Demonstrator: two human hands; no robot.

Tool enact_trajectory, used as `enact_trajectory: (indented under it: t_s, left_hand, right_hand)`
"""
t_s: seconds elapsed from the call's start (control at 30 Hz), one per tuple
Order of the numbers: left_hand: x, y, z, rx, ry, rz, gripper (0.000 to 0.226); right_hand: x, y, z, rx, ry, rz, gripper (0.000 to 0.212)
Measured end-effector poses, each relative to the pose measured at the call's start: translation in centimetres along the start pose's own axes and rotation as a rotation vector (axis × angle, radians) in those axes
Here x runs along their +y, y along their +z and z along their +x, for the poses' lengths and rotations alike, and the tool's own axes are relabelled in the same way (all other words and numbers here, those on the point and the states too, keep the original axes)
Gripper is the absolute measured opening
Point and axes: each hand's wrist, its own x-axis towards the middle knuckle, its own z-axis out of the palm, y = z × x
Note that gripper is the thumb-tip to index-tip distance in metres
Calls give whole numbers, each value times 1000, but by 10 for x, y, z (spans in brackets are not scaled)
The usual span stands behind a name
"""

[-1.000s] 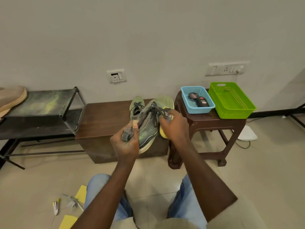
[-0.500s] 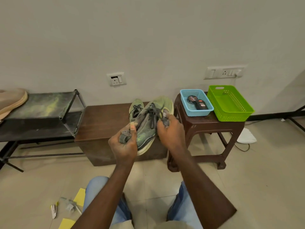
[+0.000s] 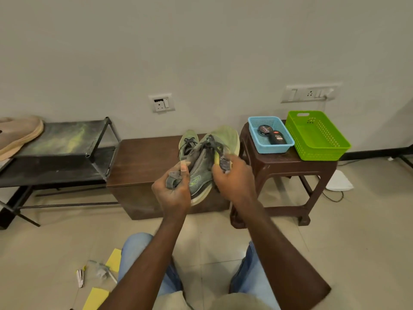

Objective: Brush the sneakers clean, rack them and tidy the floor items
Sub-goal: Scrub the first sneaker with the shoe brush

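Held sneaker (image 3: 202, 168) lengthwise, toe toward wall

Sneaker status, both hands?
Left hand grips sneaker at the heel. Right hand holds brush against its laces. Second sneaker on the bench behind. Nothing in the way.
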Motion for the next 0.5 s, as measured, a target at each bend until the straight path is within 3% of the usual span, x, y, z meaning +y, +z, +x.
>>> enact_trajectory:
  t_s: [0.13,0.3,0.43,0.5]
  left_hand:
    - [3,2,-3,1,-9,-13,35]
    - [-2,4,-5,7,-3,0,12]
    - [-9,-2,-4,0,-27,-23,37]
    - [-8,-2,-5,-15,-29,-32,38]
  right_hand:
    - [9,-11,34,8,86,-47,45]
    - [7,0,-9,-68,36,29,38]
    - [18,-1,-11,-59,8,11,35]
    - [26,-3,9,-2,59,-14,35]
